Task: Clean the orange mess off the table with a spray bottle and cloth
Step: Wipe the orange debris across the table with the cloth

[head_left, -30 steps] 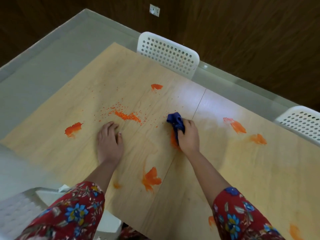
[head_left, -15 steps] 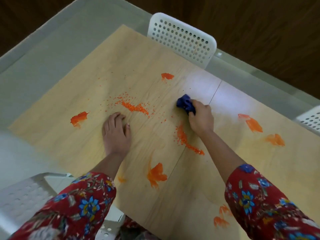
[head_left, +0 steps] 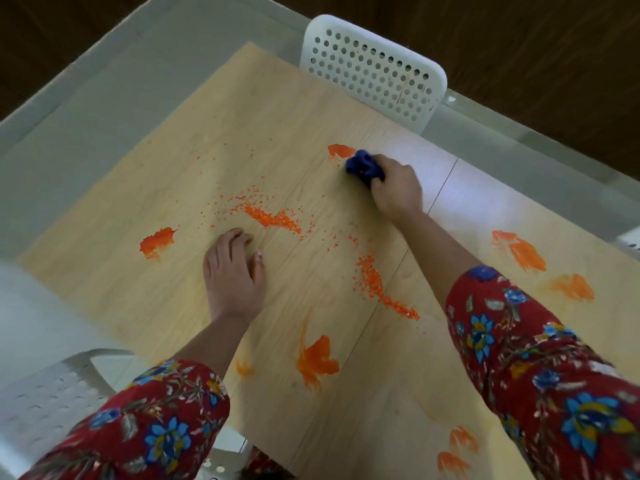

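Note:
My right hand grips a bunched dark blue cloth and presses it on the wooden table, right beside an orange smear at the far side. My left hand rests flat on the table, fingers spread. Orange crumbs lie in a line ahead of the left hand, and a second crumb trail runs between my arms. More orange smears sit at the left, near the front and on the right. No spray bottle is in view.
A white perforated chair stands at the table's far edge, another white chair at the near left. A grey border rings the wooden top. Small orange smears mark the near right edge.
My right hand has slid the blue cloth away from me toward the far orange smear, leaving a trail of orange crumbs behind. The left hand has stayed flat in place.

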